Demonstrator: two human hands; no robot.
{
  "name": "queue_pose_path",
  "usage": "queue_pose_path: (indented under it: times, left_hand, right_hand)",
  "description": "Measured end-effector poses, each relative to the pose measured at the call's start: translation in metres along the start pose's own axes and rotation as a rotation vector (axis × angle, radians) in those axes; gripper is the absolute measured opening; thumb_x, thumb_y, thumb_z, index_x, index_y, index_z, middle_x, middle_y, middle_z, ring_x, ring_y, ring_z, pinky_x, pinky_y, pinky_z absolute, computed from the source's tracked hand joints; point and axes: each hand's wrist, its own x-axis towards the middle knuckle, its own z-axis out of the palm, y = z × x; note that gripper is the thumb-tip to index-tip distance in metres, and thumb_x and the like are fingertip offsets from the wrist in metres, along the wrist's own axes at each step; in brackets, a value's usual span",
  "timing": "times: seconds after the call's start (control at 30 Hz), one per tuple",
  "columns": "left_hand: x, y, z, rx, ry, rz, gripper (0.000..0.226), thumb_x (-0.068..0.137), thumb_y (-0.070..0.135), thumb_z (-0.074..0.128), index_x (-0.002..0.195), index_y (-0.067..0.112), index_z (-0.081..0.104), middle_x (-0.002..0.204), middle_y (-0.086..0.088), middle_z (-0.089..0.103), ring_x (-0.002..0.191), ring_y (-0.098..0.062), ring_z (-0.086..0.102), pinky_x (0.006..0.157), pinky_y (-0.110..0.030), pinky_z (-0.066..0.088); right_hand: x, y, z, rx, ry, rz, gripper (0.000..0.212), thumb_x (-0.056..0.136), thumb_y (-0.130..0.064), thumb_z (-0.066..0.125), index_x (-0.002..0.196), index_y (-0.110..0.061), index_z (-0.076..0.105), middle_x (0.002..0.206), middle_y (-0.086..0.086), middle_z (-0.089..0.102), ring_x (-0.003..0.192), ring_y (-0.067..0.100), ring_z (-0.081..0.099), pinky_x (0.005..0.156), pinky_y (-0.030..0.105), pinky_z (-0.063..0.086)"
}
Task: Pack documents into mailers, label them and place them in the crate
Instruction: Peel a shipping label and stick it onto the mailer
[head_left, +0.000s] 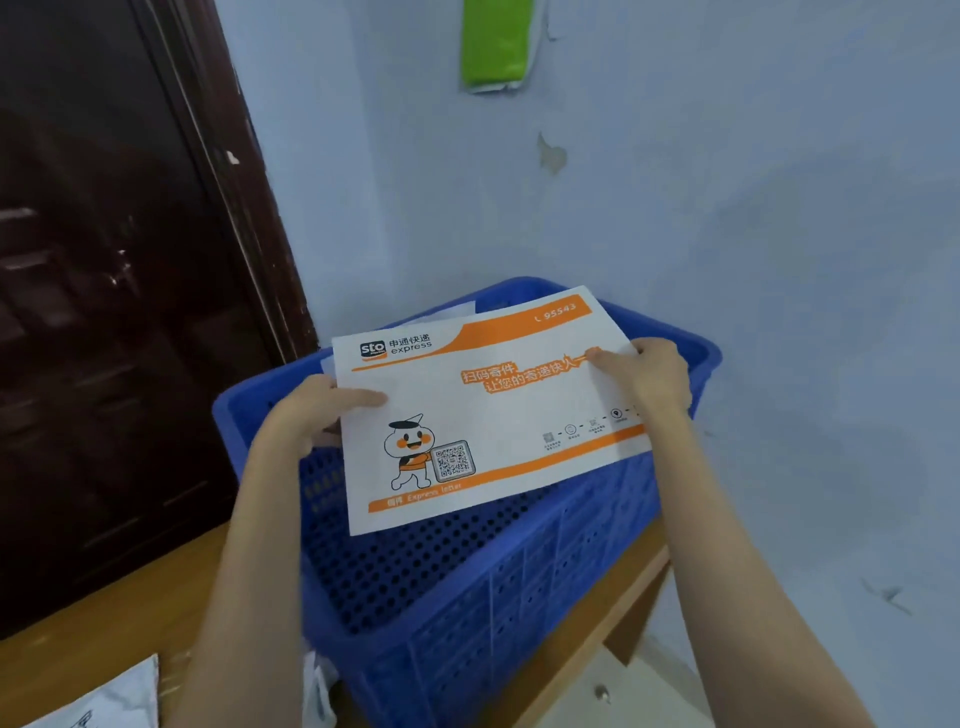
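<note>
The white-and-orange mailer (483, 410) is held flat above the blue crate (467, 597), which sits on the table's (104, 613) corner. The left hand (306, 410) pinches its 9 o'clock edge, thumb on top; the right hand (654, 379) pinches the 3 o'clock edge. Released unevenly, it could catch on the rim toward 12 o'clock.

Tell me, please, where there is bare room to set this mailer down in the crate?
The perforated crate floor near the front wall lies bare. The far-left corner is crowded: white paper shows behind the mailer, held by the left hand and right hand.
</note>
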Motion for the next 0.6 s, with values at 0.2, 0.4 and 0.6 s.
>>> queue_pose_path:
  times: [0.2, 0.4, 0.6]
  left_hand:
    - [0.077, -0.003, 0.024, 0.085, -0.002, -0.168, 0.022, 0.083, 0.012, 0.071, 0.101, 0.012, 0.059, 0.103, -0.012, 0.068, 0.089, -0.027, 0.064, 0.074, -0.038, 0.054]
    - [0.122, -0.061, 0.051, 0.056, 0.045, -0.382, 0.026, 0.083, 0.005, 0.069, 0.106, 0.005, 0.056, 0.104, -0.014, 0.064, 0.095, -0.030, 0.061, 0.077, -0.042, 0.051]
    - [0.157, -0.135, 0.065, 0.010, 0.234, -0.476, 0.035, 0.073, 0.008, 0.077, 0.106, 0.005, 0.063, 0.112, -0.016, 0.067, 0.100, -0.032, 0.065, 0.087, -0.048, 0.054]
  right_hand:
    - [0.086, -0.016, 0.044, -0.166, -0.331, 0.073, 0.056, 0.080, -0.043, 0.069, 0.122, -0.011, 0.052, 0.113, 0.007, 0.062, 0.099, 0.029, 0.060, 0.086, 0.043, 0.051]
    - [0.134, 0.005, 0.114, -0.592, -0.798, 0.246, 0.068, 0.088, -0.034, 0.067, 0.141, -0.006, 0.035, 0.144, 0.015, 0.040, 0.128, 0.037, 0.043, 0.104, 0.047, 0.039]
    - [0.161, 0.049, 0.192, -0.692, -0.881, 0.302, 0.073, 0.080, -0.030, 0.074, 0.140, -0.008, 0.039, 0.139, 0.015, 0.044, 0.122, 0.035, 0.049, 0.101, 0.048, 0.044]
